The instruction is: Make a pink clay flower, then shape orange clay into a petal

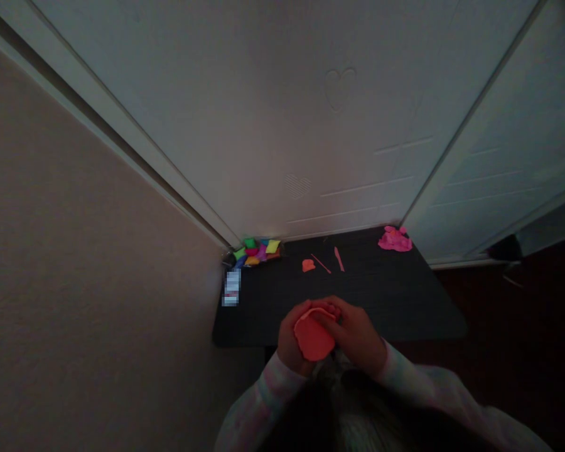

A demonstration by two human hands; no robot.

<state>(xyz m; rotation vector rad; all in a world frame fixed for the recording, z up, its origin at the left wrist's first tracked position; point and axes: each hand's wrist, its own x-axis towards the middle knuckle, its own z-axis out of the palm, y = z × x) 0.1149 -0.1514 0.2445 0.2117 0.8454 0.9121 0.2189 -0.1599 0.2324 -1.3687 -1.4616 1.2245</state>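
Observation:
A flattened, roundish piece of coral-red modelling clay (pixel 314 339) lies across my left hand (pixel 289 342), whose fingers curl round its far edge. My right hand (pixel 358 333) presses on the clay from the right, with the thumb over its top and the fingers at the far rim. Both hands are just above the near edge of the dark table (pixel 395 301). Beyond them on the table are a small orange-red clay lump (pixel 308 265), a thin pink stick (pixel 321 263) and a pink modelling knife (pixel 339 258).
Several colourful clay packets (pixel 258 251) sit in clear plastic at the table's back left, with a blurred pale rectangle (pixel 231 287) in front. A bright pink clay mass (pixel 395 239) rests at the back right. White panels (pixel 263 125) rise behind; a plain wall (pixel 98 282) borders the left.

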